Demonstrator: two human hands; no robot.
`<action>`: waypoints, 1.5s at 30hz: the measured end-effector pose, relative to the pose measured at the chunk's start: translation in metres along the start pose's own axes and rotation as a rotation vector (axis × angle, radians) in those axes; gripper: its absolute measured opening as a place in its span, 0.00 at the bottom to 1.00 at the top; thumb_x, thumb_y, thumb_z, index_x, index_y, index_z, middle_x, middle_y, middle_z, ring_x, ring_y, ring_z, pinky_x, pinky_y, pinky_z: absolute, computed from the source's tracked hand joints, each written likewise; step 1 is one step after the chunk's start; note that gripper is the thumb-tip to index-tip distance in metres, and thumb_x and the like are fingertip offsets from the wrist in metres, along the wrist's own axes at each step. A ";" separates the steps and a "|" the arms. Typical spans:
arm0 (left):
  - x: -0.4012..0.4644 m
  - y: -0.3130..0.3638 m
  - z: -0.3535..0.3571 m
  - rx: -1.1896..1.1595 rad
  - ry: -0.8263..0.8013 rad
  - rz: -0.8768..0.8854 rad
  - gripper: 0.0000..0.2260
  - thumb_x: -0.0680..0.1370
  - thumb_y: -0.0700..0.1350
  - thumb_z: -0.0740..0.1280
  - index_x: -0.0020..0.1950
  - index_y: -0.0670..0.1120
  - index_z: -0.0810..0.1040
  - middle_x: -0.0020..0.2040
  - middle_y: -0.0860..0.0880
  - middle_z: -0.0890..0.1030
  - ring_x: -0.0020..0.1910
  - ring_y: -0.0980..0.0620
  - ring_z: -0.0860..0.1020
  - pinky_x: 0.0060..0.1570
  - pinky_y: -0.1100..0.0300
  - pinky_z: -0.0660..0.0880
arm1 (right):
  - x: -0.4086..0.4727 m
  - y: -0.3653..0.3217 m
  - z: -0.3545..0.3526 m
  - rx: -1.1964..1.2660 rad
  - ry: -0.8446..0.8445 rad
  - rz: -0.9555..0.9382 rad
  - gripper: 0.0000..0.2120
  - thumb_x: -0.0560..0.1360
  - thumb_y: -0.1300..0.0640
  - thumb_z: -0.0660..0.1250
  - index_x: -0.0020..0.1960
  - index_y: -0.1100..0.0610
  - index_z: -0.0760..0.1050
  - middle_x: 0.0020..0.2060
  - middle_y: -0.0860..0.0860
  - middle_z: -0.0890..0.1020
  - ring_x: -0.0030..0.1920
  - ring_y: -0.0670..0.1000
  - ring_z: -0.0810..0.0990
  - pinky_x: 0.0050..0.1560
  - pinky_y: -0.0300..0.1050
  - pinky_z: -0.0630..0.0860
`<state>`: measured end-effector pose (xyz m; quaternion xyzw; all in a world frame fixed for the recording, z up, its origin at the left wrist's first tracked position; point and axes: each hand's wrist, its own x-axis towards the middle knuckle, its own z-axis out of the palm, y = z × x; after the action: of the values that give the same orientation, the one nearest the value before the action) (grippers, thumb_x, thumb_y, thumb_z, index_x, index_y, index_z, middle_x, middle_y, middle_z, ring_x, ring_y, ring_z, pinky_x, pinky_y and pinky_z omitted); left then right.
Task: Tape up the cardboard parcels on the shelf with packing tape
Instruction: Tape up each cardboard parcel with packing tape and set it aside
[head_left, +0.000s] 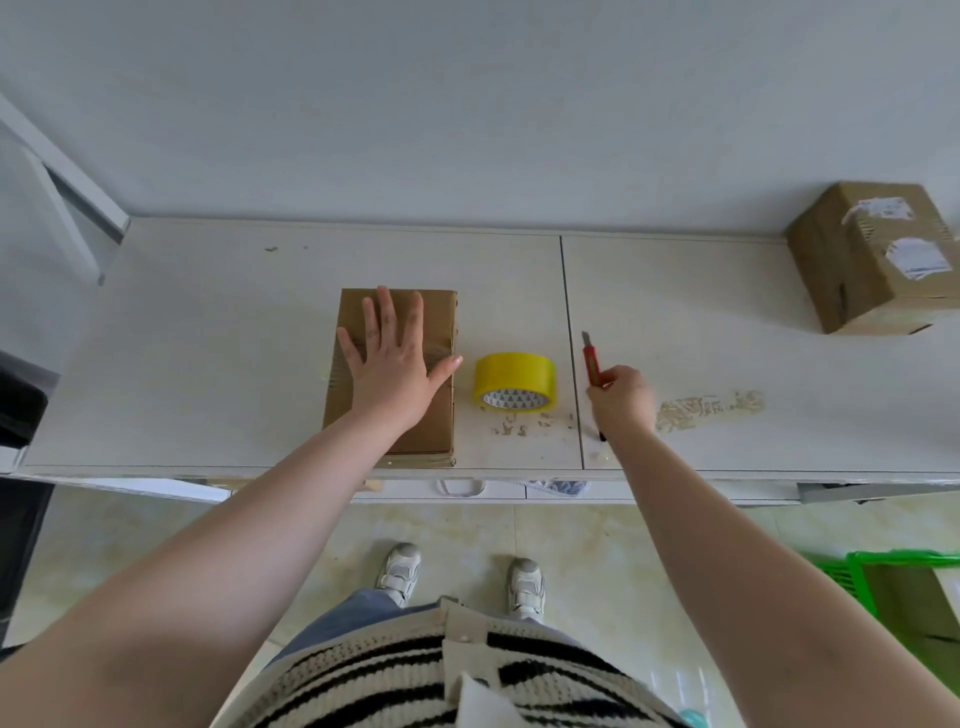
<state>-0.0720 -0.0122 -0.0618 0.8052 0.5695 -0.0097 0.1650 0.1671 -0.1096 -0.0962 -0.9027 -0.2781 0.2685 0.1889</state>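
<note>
The left hand (393, 358) is covering the middle of the flat parcel (441, 415), hiding whatever tape is crossing it there; the forearm is masking the parcel's near left corner. The right hand (621, 400) is wrapping round the red knife (592, 364), hiding most of its handle, so only the blade end and a dark tip below the wrist are showing. The second box (852, 270) is running off the right edge, and its labels are printing too small to read. The green crate (857, 571) is being cut off at the right edge. A dark object (21, 400) is lying half outside the left edge, unidentifiable.
</note>
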 end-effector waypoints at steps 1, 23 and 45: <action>0.000 -0.002 -0.001 -0.001 0.000 -0.004 0.38 0.80 0.65 0.54 0.81 0.50 0.40 0.80 0.41 0.35 0.79 0.41 0.36 0.73 0.36 0.37 | 0.001 -0.008 -0.008 0.071 0.032 -0.026 0.08 0.78 0.59 0.66 0.55 0.58 0.79 0.47 0.56 0.83 0.40 0.53 0.76 0.37 0.42 0.68; 0.003 -0.009 0.002 0.046 -0.033 -0.024 0.38 0.78 0.69 0.47 0.80 0.51 0.36 0.79 0.43 0.33 0.78 0.42 0.35 0.73 0.38 0.35 | -0.060 -0.100 -0.008 0.078 -0.476 -0.320 0.16 0.77 0.56 0.67 0.33 0.61 0.71 0.40 0.58 0.72 0.36 0.54 0.69 0.37 0.45 0.67; 0.007 -0.005 -0.003 0.049 -0.095 -0.036 0.40 0.78 0.69 0.47 0.80 0.50 0.34 0.78 0.42 0.31 0.78 0.42 0.33 0.73 0.36 0.35 | -0.059 -0.098 -0.006 0.039 -0.445 -0.328 0.23 0.78 0.50 0.65 0.29 0.58 0.65 0.40 0.58 0.71 0.32 0.50 0.66 0.32 0.40 0.62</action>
<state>-0.0746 -0.0037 -0.0613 0.7972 0.5751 -0.0648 0.1720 0.0904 -0.0700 -0.0208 -0.7607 -0.4498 0.4313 0.1816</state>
